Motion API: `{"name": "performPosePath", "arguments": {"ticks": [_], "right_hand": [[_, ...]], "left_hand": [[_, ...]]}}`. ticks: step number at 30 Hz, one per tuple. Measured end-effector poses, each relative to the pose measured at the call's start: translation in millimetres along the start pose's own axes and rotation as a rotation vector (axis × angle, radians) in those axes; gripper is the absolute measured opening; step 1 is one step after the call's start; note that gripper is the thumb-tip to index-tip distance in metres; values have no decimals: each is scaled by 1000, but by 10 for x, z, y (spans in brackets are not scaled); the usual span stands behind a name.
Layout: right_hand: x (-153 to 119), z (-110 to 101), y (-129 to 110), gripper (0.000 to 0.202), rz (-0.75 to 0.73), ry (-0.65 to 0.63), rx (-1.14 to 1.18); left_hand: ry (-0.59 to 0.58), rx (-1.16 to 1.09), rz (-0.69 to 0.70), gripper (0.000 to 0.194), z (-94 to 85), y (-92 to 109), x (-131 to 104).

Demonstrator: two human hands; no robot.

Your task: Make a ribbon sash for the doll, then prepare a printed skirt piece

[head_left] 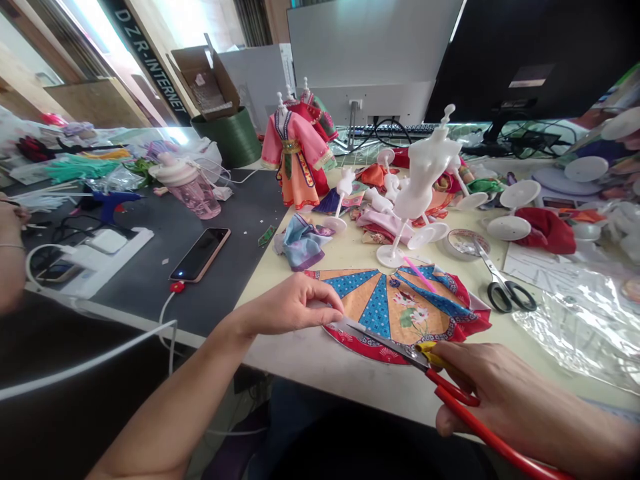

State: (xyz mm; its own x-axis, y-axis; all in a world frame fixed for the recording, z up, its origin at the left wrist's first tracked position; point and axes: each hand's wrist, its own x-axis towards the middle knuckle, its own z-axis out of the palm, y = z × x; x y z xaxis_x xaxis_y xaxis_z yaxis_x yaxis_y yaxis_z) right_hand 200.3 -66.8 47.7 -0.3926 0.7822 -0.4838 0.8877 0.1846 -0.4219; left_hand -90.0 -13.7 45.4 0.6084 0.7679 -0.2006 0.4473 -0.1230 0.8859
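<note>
My right hand (493, 380) is wrapped round the handles of red scissors (450, 395), whose blades point left over a patterned fabric piece (375, 313). My left hand (295, 303) pinches a small translucent strip (350, 325) near the blade tips, above the fabric's left edge. The fabric lies spread on the cream table, orange and blue with a red fan-print border, its right side folded up. Just behind it stands a white doll mannequin (423, 177) on a round base.
Black-handled scissors (504, 288) and a tape roll (467, 245) lie right. At left are a phone (201, 255), a power strip (107, 260) and a pink bottle (187, 187). A dressed doll form (294, 160) stands behind. Another person's hand (11, 217) shows far left.
</note>
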Motion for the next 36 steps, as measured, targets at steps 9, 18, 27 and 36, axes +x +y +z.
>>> {"name": "performPosePath", "arguments": {"ticks": [9, 18, 27, 36], "right_hand": [[7, -6, -18, 28, -30, 10, -8], [-8, -15, 11, 21, -7, -41, 29], [4, 13, 35, 28, -20, -7, -47], [-6, 8, 53, 26, -28, -6, -42]], "left_hand": [[-3, -13, 12, 23, 2, 12, -3], [-6, -19, 8, 21, -1, 9, -12], [-2, -6, 19, 21, 7, -1, -13], [0, 1, 18, 20, 9, -14, -29]]}}
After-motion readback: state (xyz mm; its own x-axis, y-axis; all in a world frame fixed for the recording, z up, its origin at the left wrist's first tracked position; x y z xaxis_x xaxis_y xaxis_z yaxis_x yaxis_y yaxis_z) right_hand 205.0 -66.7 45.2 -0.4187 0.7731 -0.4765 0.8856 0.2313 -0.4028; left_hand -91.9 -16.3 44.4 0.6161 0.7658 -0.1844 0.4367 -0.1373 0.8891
